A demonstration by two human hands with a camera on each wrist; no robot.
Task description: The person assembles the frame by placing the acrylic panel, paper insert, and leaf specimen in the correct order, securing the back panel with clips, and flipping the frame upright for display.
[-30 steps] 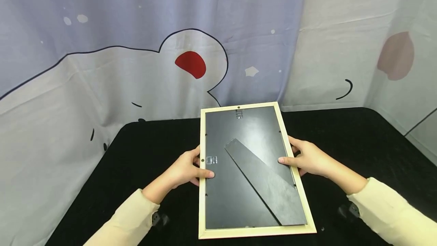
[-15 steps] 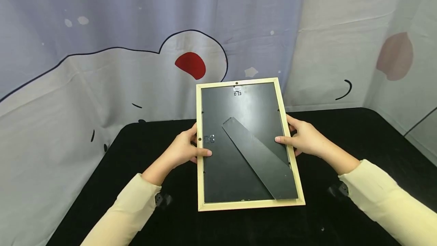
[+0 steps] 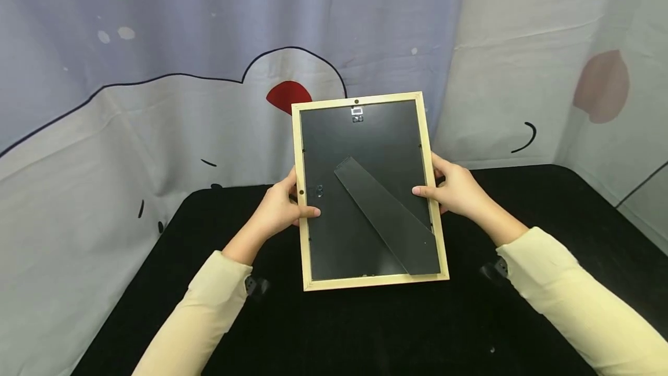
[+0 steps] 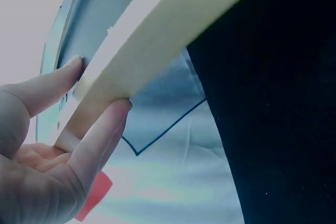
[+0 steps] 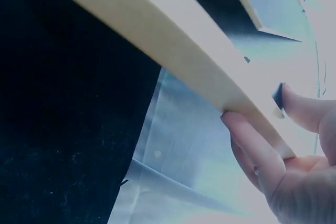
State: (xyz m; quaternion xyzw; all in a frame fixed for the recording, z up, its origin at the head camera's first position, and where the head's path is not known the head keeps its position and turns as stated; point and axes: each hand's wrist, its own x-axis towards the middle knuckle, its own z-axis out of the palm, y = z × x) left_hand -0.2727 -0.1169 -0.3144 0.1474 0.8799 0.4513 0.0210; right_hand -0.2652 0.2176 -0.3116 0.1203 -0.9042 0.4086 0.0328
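Note:
A picture frame (image 3: 365, 219) with a pale wooden border and dark backing is held up over the black table, its back toward me. On the backing a stand leg (image 3: 383, 213) lies slantwise, and small metal hangers sit near the top and left edges. My left hand (image 3: 276, 208) grips the left side, thumb on the backing. At the right side my right hand (image 3: 455, 189) does the same, slightly higher. Both wrist views show fingers curled behind the wooden border (image 4: 131, 51), thumbs on the backing side. The front of the frame is hidden from the head view.
The black-covered table (image 3: 376, 329) extends below and around the frame. Behind it hangs a pale curtain (image 3: 172, 126) with cartoon outlines and a red patch. A tiny shiny speck (image 3: 492, 350) lies at the lower right of the table.
Both hands have raised the picture frame up and slightly left in the head view, away from the front of the table. It looks smaller, and its back has lost most of its glare.

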